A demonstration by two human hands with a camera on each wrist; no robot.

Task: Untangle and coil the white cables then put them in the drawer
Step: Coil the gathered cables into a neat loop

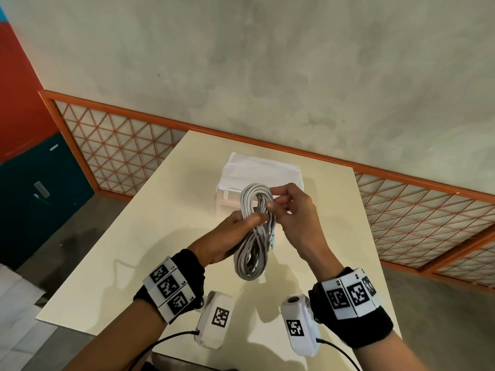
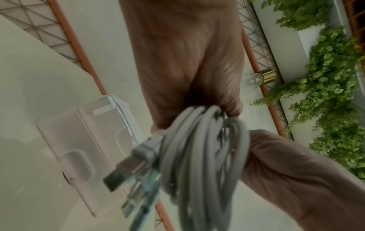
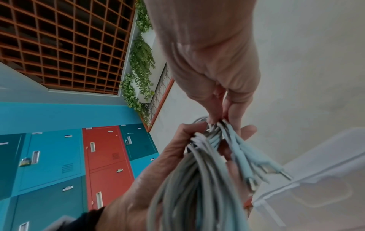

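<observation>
A coiled bundle of white cables [image 1: 253, 231] hangs in the air above the cream table [image 1: 134, 250], pinched in at its middle. My left hand [image 1: 235, 231] grips the bundle at that waist, fingers curled round the strands. From the right, my right hand [image 1: 286, 210] pinches strands at the same spot. Several plug ends [image 2: 128, 168] dangle beside the coil [image 2: 197, 156], also visible as plug ends [image 3: 256, 168] in the right wrist view next to the cables [image 3: 187, 187]. Behind the hands stands a small clear plastic drawer unit [image 1: 259, 172], its drawer [image 2: 82, 148] pushed in.
The table's far edge meets an orange-framed lattice panel [image 1: 120, 145] and a grey wall. Blue and red lockers [image 1: 34, 183] stand to the left. The table's left edge [image 1: 107, 236] drops to the floor.
</observation>
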